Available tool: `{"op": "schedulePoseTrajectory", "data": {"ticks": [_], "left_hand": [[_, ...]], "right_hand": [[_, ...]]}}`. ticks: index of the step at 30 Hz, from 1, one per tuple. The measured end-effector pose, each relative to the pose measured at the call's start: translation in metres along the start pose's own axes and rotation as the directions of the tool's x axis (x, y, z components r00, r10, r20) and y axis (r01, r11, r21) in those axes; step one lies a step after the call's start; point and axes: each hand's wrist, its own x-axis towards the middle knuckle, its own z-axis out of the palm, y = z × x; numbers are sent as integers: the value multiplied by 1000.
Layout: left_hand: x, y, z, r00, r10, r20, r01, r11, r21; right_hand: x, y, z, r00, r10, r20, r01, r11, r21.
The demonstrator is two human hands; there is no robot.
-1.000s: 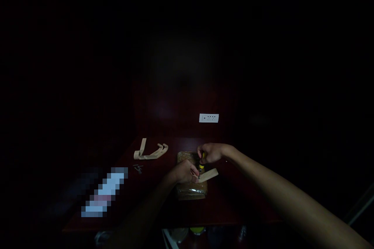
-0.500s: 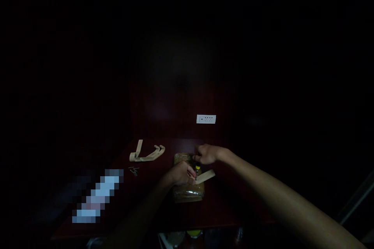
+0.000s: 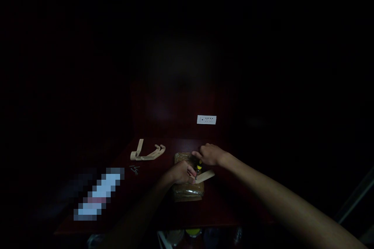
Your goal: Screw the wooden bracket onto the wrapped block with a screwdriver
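Note:
A yellow and black screwdriver (image 3: 199, 166) slants down to a pale wooden strip (image 3: 207, 176), with my right hand (image 3: 210, 155) closed round its handle. My left hand (image 3: 182, 172) pinches the strip's left end near the screwdriver's tip; a screw there is too small to make out. Both are over a brown block wrapped in clear film (image 3: 188, 191). On the dark red table (image 3: 154, 210), a pale wooden piece with a bent arm and curved hooks (image 3: 147, 158) lies to the left, with several small screws (image 3: 134, 169) in front of it.
A white socket panel (image 3: 206, 120) is on the back wall. A blurred-out bright shape (image 3: 99, 194) lies at the table's left. Below the front edge, a yellow-topped container (image 3: 193, 232) and other items show dimly. The surroundings are very dark.
My right hand has turned and shifted slightly right on the screwdriver, whose handle now leans more to the right. My left hand and the strip stay nearly where they were.

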Motion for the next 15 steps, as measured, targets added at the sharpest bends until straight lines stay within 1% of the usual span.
{"op": "schedulePoseTrajectory", "data": {"ticks": [1, 2, 3, 5, 6, 7, 8, 10, 12, 13, 14, 15], "left_hand": [[0, 0, 0, 1000, 0, -9, 0, 1000, 6], [1, -1, 0, 1000, 4, -20, -4, 1000, 12], [2, -2, 0, 1000, 9, -27, -8, 1000, 19], [3, -4, 0, 1000, 14, -26, -14, 1000, 25], [4, -5, 0, 1000, 16, -26, -15, 1000, 26], [4, -5, 0, 1000, 15, -27, -15, 1000, 26], [4, -5, 0, 999, 14, -29, -13, 1000, 25], [3, -4, 0, 999, 7, -32, -6, 1000, 23], [1, -2, 0, 999, -3, -36, 3, 1000, 23], [0, 0, 0, 999, -6, -39, 7, 1000, 23], [-1, 0, 0, 999, -6, -40, 7, 1000, 23], [-2, 1, 0, 999, -4, -38, 5, 1000, 24]], "right_hand": [[1, 0, 0, 1000, 3, -5, -3, 1000, -25], [1, 1, -1, 1000, -21, 6, 21, 999, -26], [2, 2, -2, 997, -68, 32, 68, 998, 4], [4, 5, -3, 980, -179, 93, 167, 979, 118], [4, 6, -4, 971, -211, 109, 192, 967, 165], [4, 6, -4, 968, -219, 121, 193, 962, 192], [5, 5, -4, 971, -197, 133, 170, 967, 191], [4, 1, -4, 987, -88, 132, 73, 990, 117], [3, -5, -4, 995, 54, 82, -54, 999, -3], [3, -8, -4, 993, 102, 56, -99, 994, -52], [3, -10, -5, 993, 112, 45, -108, 991, -79], [2, -10, -6, 995, 88, 46, -84, 993, -80]]}}
